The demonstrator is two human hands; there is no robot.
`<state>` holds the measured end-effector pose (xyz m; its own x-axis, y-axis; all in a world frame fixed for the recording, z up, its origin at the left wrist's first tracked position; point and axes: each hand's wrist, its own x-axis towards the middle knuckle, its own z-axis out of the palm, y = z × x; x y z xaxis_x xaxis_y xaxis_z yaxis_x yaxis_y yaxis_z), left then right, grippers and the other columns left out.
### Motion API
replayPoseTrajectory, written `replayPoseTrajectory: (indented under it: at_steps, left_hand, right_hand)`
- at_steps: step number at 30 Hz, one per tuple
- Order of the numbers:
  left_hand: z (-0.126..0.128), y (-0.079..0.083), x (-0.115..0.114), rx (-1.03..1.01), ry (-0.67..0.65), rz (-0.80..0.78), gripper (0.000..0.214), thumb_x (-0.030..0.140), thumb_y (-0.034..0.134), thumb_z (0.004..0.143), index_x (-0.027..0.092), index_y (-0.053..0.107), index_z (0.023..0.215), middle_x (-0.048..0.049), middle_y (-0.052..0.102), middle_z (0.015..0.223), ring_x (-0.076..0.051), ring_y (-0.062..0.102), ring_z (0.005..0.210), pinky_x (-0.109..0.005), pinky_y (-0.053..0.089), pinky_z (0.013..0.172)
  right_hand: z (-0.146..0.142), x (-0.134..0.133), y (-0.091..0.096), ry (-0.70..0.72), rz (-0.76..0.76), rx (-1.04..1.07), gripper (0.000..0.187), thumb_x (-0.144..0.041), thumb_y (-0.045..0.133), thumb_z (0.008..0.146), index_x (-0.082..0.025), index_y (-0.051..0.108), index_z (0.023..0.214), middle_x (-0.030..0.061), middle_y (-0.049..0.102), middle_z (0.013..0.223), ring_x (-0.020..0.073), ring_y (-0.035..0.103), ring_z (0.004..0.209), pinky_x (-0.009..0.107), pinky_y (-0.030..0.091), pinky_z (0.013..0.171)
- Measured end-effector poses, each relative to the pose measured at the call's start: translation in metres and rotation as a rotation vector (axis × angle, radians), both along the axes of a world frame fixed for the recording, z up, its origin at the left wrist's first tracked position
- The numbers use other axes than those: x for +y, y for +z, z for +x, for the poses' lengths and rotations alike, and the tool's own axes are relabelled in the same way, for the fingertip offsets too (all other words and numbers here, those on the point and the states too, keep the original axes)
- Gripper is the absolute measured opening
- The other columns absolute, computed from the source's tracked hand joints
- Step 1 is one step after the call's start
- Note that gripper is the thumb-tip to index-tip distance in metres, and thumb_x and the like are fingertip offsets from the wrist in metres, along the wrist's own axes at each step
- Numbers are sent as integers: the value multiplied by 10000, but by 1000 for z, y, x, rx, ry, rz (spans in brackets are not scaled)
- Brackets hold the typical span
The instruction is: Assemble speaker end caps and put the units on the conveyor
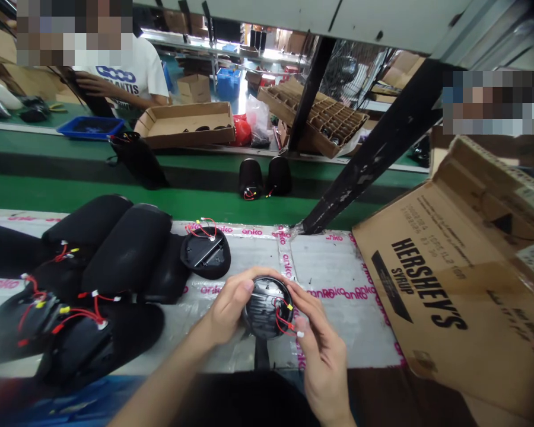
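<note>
Firstly, one round black cap (pixel 258 308), apparently moulded plastic, is held in the air above a printed plastic bench sheet (pixel 333 267), with red wires (pixel 285 325) looped across its face. The left hand (pixel 225 309) grips its rim with curled fingers, and the right hand (pixel 319 359) closes on the opposite edge beside the wires. Judged by its look, the cap is light and stiff, but its glossy face may be slippery, so the rim offers the surest hold, clear of the thin wires. Just beyond lies a second wired cap (pixel 206 252), face up, beside a heap of black cylindrical housings (pixel 127 255). Containers: a shallow cardboard tray (pixel 187 126) holds a few small dark pieces; a blue plastic tray (pixel 91 127) holds dark contents that cannot be identified; a divided cardboard crate (pixel 315 115) has partitioned cells, their contents unclear. A Hershey's Syrup carton (pixel 427 284) stands open at right, its contents hidden. Across the line, a co-worker's hand (pixel 91 86) is raised near a white T-shirt (pixel 131 74).
</note>
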<state>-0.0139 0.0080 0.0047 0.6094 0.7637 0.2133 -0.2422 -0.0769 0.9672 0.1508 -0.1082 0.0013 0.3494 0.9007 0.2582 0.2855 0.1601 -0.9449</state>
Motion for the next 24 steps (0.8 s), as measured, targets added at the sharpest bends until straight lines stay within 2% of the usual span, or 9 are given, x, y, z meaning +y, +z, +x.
replayPoseTrajectory:
  at_steps: [3, 8, 13, 18, 21, 24]
  left_hand:
    - [-1, 4, -1, 62, 9, -2, 588, 598, 386, 1131, 166, 754, 1287, -121, 795, 1251, -293, 733, 1166, -360, 539, 1049]
    - [-1, 7, -1, 103, 16, -2, 617, 642, 401, 1108, 169, 762, 1267, -142, 798, 1253, -325, 732, 1176, -410, 548, 1059]
    - [-2, 8, 1, 103, -23, -13, 596, 612, 375, 1125, 180, 752, 1287, -135, 787, 1277, -321, 724, 1207, -402, 535, 1079]
    - [-6, 9, 0, 115, -32, -33, 575, 580, 351, 1139, 189, 740, 1303, -129, 775, 1288, -318, 713, 1219, -399, 527, 1085]
    - [-5, 9, -1, 110, -24, -30, 595, 606, 359, 1130, 178, 741, 1291, -133, 779, 1266, -317, 720, 1191, -399, 538, 1067]
    - [-2, 8, -2, 111, -3, -19, 637, 648, 367, 1113, 169, 757, 1271, -145, 787, 1250, -329, 729, 1166, -424, 543, 1076]
  right_hand:
    - [4, -2, -4, 27, -52, 104, 304, -391, 679, 1059, -340, 784, 1339, 71, 708, 1454, 291, 661, 1382, 428, 577, 1141]
    - [0, 0, -12, -27, -72, 190, 296, -418, 790, 981, -303, 773, 1254, 74, 744, 1301, 292, 708, 1253, 425, 592, 1096]
    - [-10, -6, -19, -109, -57, 39, 311, -367, 727, 1025, -286, 781, 1321, 103, 722, 1374, 321, 675, 1308, 460, 580, 1092]
    - [-26, -9, -12, -225, -55, -85, 336, -405, 648, 1067, -295, 776, 1358, 107, 690, 1380, 334, 641, 1306, 512, 543, 1115]
    - [-23, -9, -11, -208, -92, -43, 357, -474, 618, 1076, -305, 776, 1348, 104, 679, 1420, 350, 606, 1367, 530, 501, 1160]
    - [-7, -9, -19, -113, -80, 84, 486, -579, 563, 1067, -289, 726, 1421, 116, 626, 1552, 393, 538, 1485, 578, 460, 1217]
